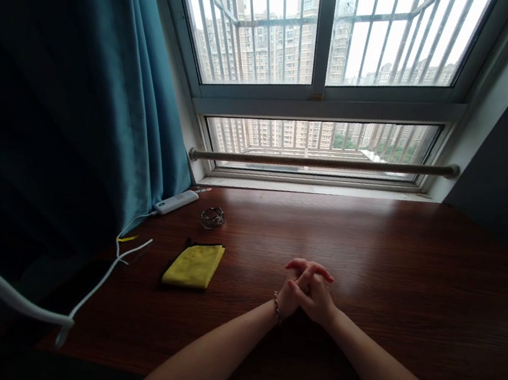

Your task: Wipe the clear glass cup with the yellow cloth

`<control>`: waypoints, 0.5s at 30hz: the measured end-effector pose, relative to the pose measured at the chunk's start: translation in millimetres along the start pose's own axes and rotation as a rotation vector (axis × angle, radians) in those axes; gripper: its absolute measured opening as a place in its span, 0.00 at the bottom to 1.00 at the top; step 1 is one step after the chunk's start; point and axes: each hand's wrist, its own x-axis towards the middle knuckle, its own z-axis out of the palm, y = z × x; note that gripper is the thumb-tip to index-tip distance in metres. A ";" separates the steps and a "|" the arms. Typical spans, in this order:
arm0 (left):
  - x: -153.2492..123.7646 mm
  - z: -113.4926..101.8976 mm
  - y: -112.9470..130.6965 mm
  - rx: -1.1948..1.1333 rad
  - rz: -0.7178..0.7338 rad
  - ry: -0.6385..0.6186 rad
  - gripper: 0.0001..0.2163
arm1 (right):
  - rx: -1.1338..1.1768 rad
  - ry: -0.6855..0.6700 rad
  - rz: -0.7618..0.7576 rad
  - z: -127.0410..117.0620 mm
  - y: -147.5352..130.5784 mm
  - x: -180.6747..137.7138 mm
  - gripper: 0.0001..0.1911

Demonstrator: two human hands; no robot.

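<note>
From where I watch, both hands rest on the dark wooden desk [418, 265], a little in from its near edge and about midway along it, clasped together: the left hand [291, 291] and the right hand [317, 298] interlock, their fingers [313, 270] laced through one another and curled closed on each other, grasping no object at all. The forearms run in from the near edge and converge there, which I read as a resting pose, the weight carried by the desk. A thin bracelet [277, 308] sits on the left wrist. The nearest thing to the hands is a folded yellow cloth [194, 265], lying flat toward the left side of the desk, well apart from the left hand and untouched; it seems to rest on something dark whose edge peeks out at its far and left sides (I cannot tell what that is). Farther back, toward the far left corner, stands a small glass dish [212, 217], perhaps an ashtray, and just beyond it a white power strip [176, 202] lies tucked against the teal curtain [80, 87], probably kept there so its white cable [117, 257] can trail off the left edge of the desk out of the way. Along the far edge runs a window [319, 44] with a wooden rail [322, 161] across its lower pane, and daylight from it gleams on the desk around the hands.
</note>
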 end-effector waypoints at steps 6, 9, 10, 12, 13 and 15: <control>1.8 0.9 3.7 0.001 0.018 0.000 0.19 | 0.007 -0.001 0.015 0.6 3.7 -0.6 0.14; 1.9 2.6 6.0 0.018 0.047 0.005 0.20 | 0.006 -0.001 0.019 0.5 4.2 -0.3 0.14; 1.8 3.0 6.7 0.023 0.051 0.006 0.20 | 0.006 -0.003 0.018 0.5 4.0 -0.3 0.13; 1.6 3.4 7.0 0.029 0.053 0.014 0.19 | 0.009 -0.005 0.015 0.5 3.8 -0.4 0.13; 1.4 3.3 6.5 0.033 0.052 0.019 0.19 | 0.014 -0.005 0.014 0.6 3.8 -0.4 0.13; 1.1 2.7 4.8 0.048 0.049 0.027 0.18 | 0.028 -0.006 0.019 0.9 4.0 -0.3 0.13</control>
